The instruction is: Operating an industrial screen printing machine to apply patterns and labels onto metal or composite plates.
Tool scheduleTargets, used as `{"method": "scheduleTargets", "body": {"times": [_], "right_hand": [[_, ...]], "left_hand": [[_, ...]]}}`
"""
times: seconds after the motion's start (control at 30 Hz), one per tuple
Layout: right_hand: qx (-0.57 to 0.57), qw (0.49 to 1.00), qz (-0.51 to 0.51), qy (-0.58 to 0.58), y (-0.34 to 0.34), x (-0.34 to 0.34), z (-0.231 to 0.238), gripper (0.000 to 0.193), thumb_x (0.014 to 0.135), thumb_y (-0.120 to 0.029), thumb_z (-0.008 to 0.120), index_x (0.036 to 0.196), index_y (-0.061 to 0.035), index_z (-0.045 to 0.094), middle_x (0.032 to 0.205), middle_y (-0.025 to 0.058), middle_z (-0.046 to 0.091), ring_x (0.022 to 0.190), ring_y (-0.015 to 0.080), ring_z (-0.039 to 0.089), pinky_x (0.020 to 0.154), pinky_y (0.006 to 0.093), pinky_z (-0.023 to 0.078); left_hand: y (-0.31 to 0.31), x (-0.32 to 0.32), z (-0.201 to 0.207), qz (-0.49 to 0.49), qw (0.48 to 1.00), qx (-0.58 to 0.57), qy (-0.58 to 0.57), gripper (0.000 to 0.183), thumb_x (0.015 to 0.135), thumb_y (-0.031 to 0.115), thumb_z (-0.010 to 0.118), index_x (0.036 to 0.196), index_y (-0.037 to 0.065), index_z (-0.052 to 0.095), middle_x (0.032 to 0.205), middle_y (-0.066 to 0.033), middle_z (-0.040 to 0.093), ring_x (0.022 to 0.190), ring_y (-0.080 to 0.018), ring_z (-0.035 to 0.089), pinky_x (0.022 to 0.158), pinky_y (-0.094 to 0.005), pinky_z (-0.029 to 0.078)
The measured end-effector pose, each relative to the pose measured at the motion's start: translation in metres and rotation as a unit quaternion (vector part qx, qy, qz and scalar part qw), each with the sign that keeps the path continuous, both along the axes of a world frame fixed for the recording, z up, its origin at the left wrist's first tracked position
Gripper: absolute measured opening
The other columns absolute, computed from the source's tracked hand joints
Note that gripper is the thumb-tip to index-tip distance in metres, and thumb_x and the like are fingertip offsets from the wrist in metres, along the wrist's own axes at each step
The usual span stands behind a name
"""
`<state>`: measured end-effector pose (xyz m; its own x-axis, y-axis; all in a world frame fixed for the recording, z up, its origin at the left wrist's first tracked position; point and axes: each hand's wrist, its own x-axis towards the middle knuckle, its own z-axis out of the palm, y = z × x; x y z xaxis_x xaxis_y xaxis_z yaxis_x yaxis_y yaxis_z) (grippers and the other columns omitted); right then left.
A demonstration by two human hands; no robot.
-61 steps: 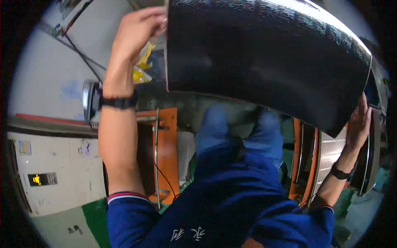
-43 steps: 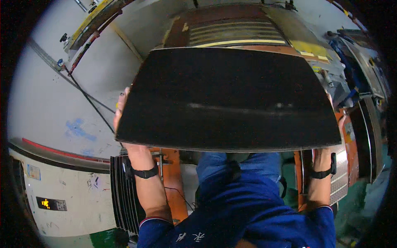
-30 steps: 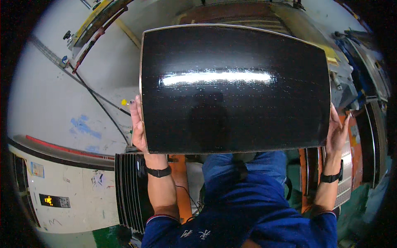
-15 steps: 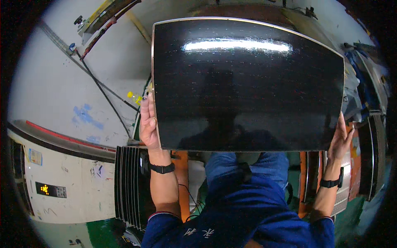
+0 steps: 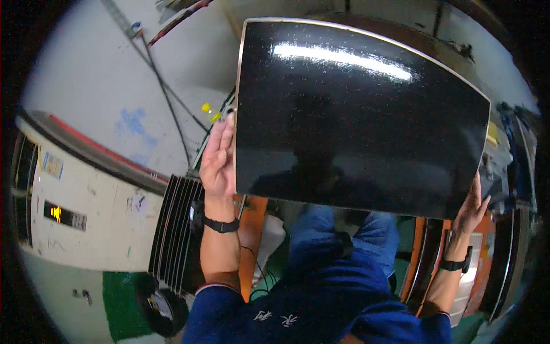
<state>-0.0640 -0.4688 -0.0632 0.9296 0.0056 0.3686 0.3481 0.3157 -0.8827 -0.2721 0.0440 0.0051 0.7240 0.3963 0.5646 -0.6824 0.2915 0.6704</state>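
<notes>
A large glossy black panel (image 5: pixel 355 132) with a thin pale edge is held up in front of me, above my knees. It slopes down toward the right, and its face mirrors a bright strip light and a dark outline. My left hand (image 5: pixel 217 163) grips its left edge, fingers extended along the side and the thumb bent. At the lower right corner my right hand (image 5: pixel 472 209) holds the other side, part of its fingers hidden by the panel. Both wrists wear black bands.
Several thin dark panels (image 5: pixel 177 229) stand in a row left of my forearm, beside a white cabinet (image 5: pixel 109 235) with a lit display. A bottle with a yellow cap (image 5: pixel 207 108) is beyond my left hand. Orange surfaces (image 5: pixel 252 229) flank my legs. Clear plastic wrapping (image 5: pixel 499 157) lies at right.
The panel has tilted in view, its right end lower and its left end shifted right. Both hands keep their hold. The surroundings have turned in view too.
</notes>
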Motion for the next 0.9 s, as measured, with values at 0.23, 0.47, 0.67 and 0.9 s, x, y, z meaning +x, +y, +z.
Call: {"method": "scheduleTargets", "body": {"times": [0.23,0.47,0.67,0.9], "right_hand": [[0.053,0.993,0.103,-0.028,0.083,0.042,0.004,0.071,0.095,-0.048,0.018,0.134,0.0091,0.035,0.143,0.0181,0.032,0.137,0.0264,0.022,0.113,0.0372,0.008],[0.076,0.962,0.263,-0.026,0.168,0.077,0.002,0.07,0.095,-0.05,0.022,0.134,0.007,0.036,0.143,0.0176,0.032,0.135,0.0269,0.025,0.113,0.0382,0.011],[0.07,0.935,0.347,-0.009,0.23,0.069,0.019,0.071,0.095,-0.05,0.022,0.136,0.0066,0.032,0.146,0.0167,0.026,0.137,0.0256,0.021,0.113,0.0369,0.01],[0.077,0.915,0.393,-0.053,0.278,0.052,0.032,0.071,0.095,-0.05,0.023,0.134,0.0076,0.035,0.144,0.0182,0.03,0.136,0.0264,0.024,0.113,0.0373,0.012]], "left_hand": [[-0.005,-0.069,0.04,0.097,0.993,0.034,0.051,0.063,0.084,0.015,0.055,0.138,-0.005,0.028,0.145,-0.0241,0.023,0.136,-0.0338,0.022,0.112,-0.0411,0.014],[-0.028,-0.144,0.062,0.234,0.969,0.036,0.076,0.065,0.081,0.013,0.057,0.137,-0.006,0.03,0.143,-0.025,0.027,0.135,-0.0334,0.026,0.113,-0.041,0.014],[-0.046,-0.19,0.073,0.316,0.944,0.036,0.089,0.062,0.081,0.011,0.057,0.135,-0.006,0.033,0.142,-0.0247,0.03,0.134,-0.0328,0.028,0.113,-0.0409,0.015],[-0.057,-0.236,0.081,0.41,0.901,0.012,0.144,0.063,0.08,0.009,0.058,0.132,-0.013,0.031,0.139,-0.0281,0.032,0.133,-0.0323,0.029,0.112,-0.0412,0.018]]}}
